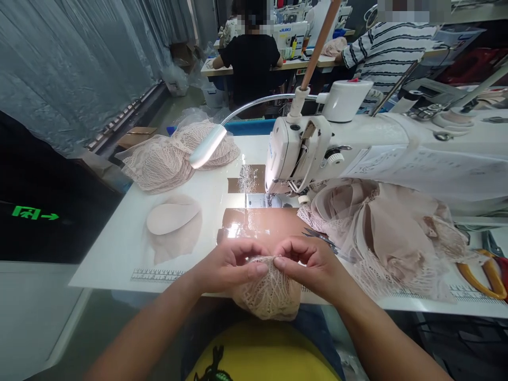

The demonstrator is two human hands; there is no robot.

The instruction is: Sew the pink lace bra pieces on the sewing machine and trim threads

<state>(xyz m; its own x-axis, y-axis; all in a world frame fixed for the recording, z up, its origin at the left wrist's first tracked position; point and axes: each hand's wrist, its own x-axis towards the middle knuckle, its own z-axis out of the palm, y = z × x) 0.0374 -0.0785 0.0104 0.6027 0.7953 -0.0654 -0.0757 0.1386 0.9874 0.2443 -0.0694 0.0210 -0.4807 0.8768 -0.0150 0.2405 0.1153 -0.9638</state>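
Observation:
A beige lace cup piece (272, 296) hangs over the front edge of the sewing table, pinched along its top edge by both hands. My left hand (238, 264) grips that edge from the left between thumb and fingers. From the right, my right hand (307, 259) pinches the same edge, close beside the left fingertips. Just beyond the hands lies a tan plate (257, 222) with shiny tape, in front of the sewing machine's (293, 153) needle area. Dark thread snips (320, 236) lie by my right hand, partly under lace.
Stacked lace cups (159, 164) lie at the back left, under a lamp (208, 147). A pale oval pad (172, 218) rests on sheer fabric nearby. Heaped lace pieces (397, 227) and yellow-handled scissors (492, 278) are at right. Two co-workers sit at machines beyond.

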